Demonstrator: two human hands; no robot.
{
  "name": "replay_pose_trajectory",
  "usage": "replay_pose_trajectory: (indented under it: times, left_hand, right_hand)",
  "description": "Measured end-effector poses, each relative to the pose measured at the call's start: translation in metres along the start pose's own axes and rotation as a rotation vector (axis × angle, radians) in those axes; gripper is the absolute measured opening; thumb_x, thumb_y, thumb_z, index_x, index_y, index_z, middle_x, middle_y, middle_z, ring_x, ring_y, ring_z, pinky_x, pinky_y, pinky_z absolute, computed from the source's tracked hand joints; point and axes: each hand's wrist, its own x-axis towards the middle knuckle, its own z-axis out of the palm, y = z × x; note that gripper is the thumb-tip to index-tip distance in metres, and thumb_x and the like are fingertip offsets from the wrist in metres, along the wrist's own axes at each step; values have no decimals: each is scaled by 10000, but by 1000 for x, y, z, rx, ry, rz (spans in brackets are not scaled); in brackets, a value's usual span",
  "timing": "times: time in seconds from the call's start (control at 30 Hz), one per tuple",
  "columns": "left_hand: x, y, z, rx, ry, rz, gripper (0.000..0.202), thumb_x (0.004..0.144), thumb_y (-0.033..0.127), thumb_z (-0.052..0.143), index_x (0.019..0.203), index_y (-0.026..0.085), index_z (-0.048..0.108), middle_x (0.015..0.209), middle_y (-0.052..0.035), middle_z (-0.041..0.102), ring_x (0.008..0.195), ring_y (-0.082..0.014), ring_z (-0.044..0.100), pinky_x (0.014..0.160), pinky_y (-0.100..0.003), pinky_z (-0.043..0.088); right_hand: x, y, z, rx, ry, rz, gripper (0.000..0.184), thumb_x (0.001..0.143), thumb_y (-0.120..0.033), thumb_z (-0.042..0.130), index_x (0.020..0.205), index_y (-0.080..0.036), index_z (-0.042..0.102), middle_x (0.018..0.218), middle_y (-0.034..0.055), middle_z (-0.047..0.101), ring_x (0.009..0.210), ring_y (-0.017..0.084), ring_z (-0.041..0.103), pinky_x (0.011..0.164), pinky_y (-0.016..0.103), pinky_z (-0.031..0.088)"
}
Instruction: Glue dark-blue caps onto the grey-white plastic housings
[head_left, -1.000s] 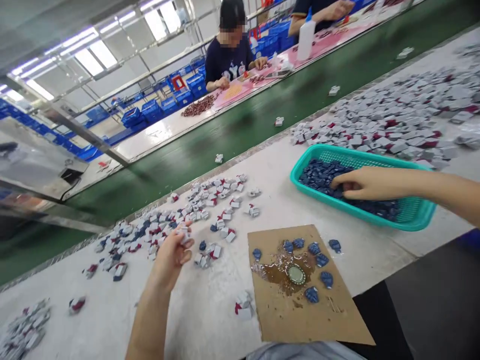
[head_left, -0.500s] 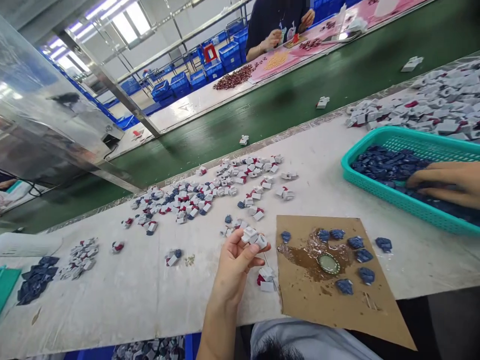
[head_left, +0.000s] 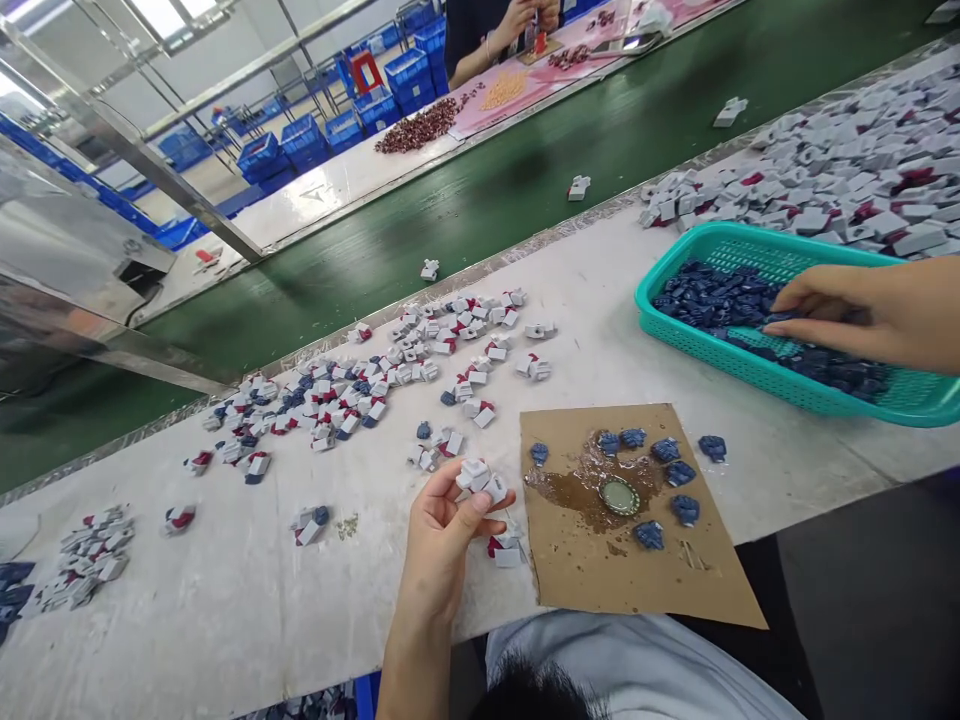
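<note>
My left hand (head_left: 442,535) is closed around a small white plastic part (head_left: 480,478), held just above the white table left of a brown cardboard sheet (head_left: 637,570). The sheet carries a bottle cap (head_left: 619,495) in a brown glue stain, ringed by several small blue pieces (head_left: 684,508). My right hand (head_left: 847,310) reaches into a teal basket (head_left: 690,345) of dark blue pieces (head_left: 712,295), its fingers curled down among them; what they hold is hidden.
Several white, red and blue parts (head_left: 390,375) lie scattered on the table, with a big heap (head_left: 825,170) at the far right. A green conveyor belt (head_left: 525,190) runs behind. Another person's hands (head_left: 517,20) work across it, near blue crates (head_left: 300,140).
My left hand has brought the white part nearer to the cardboard sheet. My right hand has stayed in the basket. The view has tilted down and shifted.
</note>
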Motion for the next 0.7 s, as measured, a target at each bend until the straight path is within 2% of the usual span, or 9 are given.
replay_pose_trajectory:
  times: [0.03, 0.1, 0.13, 0.17, 0.23, 0.37, 0.53, 0.63, 0.7]
  left_hand:
    - [-1, -1, 0, 24, -14, 20, 496, 538, 394, 979, 910, 178, 731, 767, -1, 731, 678, -152, 743, 475, -148, 545]
    - [-1, -4, 0, 60, -52, 56, 440, 598, 389, 952, 919, 183, 732, 747, -1, 714, 661, -135, 712, 430, -131, 508]
    - [-1, -6, 1, 69, -74, 67, 413, 619, 383, 942, 915, 185, 732, 737, 0, 707, 654, -129, 697, 410, -123, 490]
    - [-1, -8, 3, 70, -97, 72, 388, 635, 376, 934, 907, 188, 731, 732, 1, 701, 651, -125, 687, 398, -116, 478]
    - [-1, -10, 6, 59, -140, 74, 350, 654, 364, 924, 891, 191, 734, 727, 2, 697, 660, -123, 679, 395, -107, 475]
    - [-3, -14, 12, 35, -199, 75, 286, 691, 312, 904, 895, 196, 741, 751, 1, 703, 681, -115, 669, 439, -110, 518]
    - [-5, -18, 12, 32, -207, 52, 275, 703, 288, 894, 910, 197, 739, 760, -1, 696, 692, -120, 662, 439, -114, 519]
    - [-6, -17, 12, 44, -201, 49, 268, 713, 285, 885, 920, 195, 740, 758, -7, 701, 699, -124, 657, 443, -116, 518]
    - [-7, -16, 13, 44, -196, 57, 271, 705, 287, 891, 912, 197, 742, 747, -6, 705, 687, -122, 648, 439, -116, 518]
  right_hand:
    - [-17, -9, 4, 48, 8, -103, 814, 736, -871, 382, 895, -160, 743, 768, 123, 728, 596, 114, 616, 557, 328, 385]
    - [-55, -36, 18, 178, -7, -340, 599, 855, -801, 480, 867, -233, 672, 710, 71, 687, 581, 131, 591, 529, 304, 389]
    - [-73, -53, 27, 251, -80, -422, 538, 917, -743, 470, 779, -246, 624, 631, 43, 637, 513, 130, 547, 490, 302, 365]
    - [-89, -69, 37, 297, -256, -498, 467, 1002, -612, 433, 759, -243, 586, 635, 30, 620, 522, 138, 549, 514, 307, 384]
    - [-111, -96, 57, 355, -278, -554, 447, 1056, -492, 350, 719, -227, 478, 643, 14, 571, 538, 153, 533, 528, 314, 360]
    - [-117, -113, 88, 339, -168, -676, 421, 1071, -395, 299, 710, -220, 426, 652, 1, 511, 553, 153, 517, 536, 294, 320]
    - [-113, -108, 96, 182, 27, -878, 324, 1029, -170, 344, 721, -217, 435, 636, -12, 454, 509, 140, 458, 520, 289, 276]
    - [-113, -111, 89, 156, 13, -898, 296, 990, -108, 353, 723, -218, 419, 643, -5, 480, 513, 145, 466, 525, 293, 287]
    - [-111, -116, 80, 224, -99, -850, 279, 993, -153, 381, 722, -218, 408, 650, -3, 514, 528, 144, 500, 523, 281, 305]
